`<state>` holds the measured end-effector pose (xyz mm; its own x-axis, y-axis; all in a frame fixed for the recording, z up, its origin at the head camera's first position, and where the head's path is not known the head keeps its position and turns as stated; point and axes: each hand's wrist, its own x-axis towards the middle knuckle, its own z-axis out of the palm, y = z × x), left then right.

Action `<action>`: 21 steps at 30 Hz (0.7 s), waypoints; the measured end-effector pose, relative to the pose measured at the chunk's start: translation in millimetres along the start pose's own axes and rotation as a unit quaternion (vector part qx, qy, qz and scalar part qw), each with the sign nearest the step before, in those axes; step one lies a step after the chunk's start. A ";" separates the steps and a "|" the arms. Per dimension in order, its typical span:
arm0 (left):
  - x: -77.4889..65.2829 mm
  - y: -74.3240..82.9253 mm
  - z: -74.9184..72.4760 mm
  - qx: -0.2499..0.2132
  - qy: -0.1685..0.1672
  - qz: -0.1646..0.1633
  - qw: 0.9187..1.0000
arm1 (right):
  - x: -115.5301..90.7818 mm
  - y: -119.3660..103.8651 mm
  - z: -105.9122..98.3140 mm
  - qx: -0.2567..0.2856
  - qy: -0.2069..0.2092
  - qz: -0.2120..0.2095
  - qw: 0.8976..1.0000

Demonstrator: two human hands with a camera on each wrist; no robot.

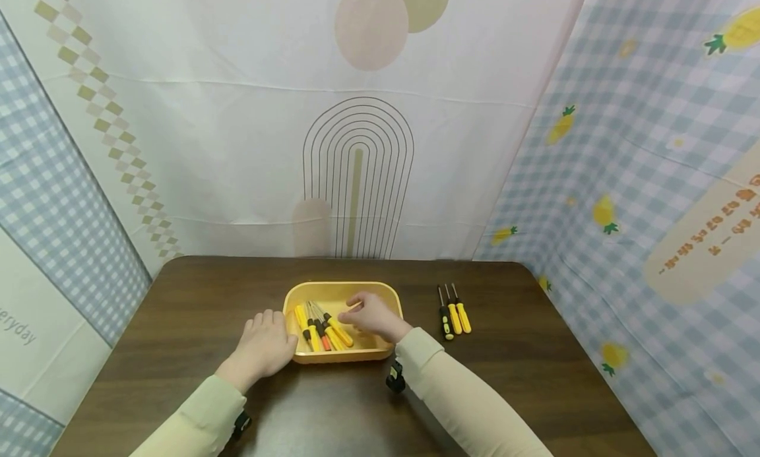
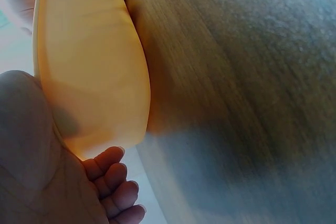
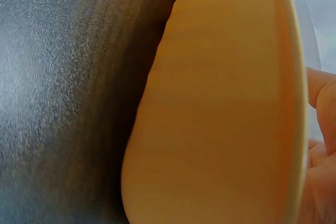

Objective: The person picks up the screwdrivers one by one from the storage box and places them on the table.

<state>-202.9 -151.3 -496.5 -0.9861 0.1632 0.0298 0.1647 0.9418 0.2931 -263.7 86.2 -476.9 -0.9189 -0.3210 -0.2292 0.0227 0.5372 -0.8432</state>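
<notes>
Head view: left hand [image 1: 267,343] grips tray [image 1: 344,357] at left; right hand [image 1: 374,314], fingers loose, looks empty; screwdrivers [image 1: 341,331] inside seem light, stiff: pinch handles [image 1: 333,339].

Reads "eryday" in slim grey letters [image 1: 19,328] on the white panel [image 1: 44,371] of the blue-checked left-hand cloth [image 1: 59,200], slanting down to the right and starting right at the left edge of the head view, possibly cut off there. Shows, over on the right-hand cloth [image 1: 623,114], also blue-checked, orange characters [image 1: 709,226] printed on a rounded beige patch [image 1: 683,287], climbing toward the right edge of the head view in a long row, with a short dash and a few more marks beneath. Looks too small, tilted and blurred there to spell out.
</notes>
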 end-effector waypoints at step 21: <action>0.6 -0.5 0.2 -0.001 0.002 0.000 1.000 | 12.5 13.4 15.2 -0.054 0.012 0.020 0.998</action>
<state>-203.6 -151.6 -496.8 -0.9863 0.1615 0.0339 0.1643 0.9414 0.2945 -268.9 77.5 -498.5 -0.9276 -0.2793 -0.2482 0.0181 0.6300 -0.7764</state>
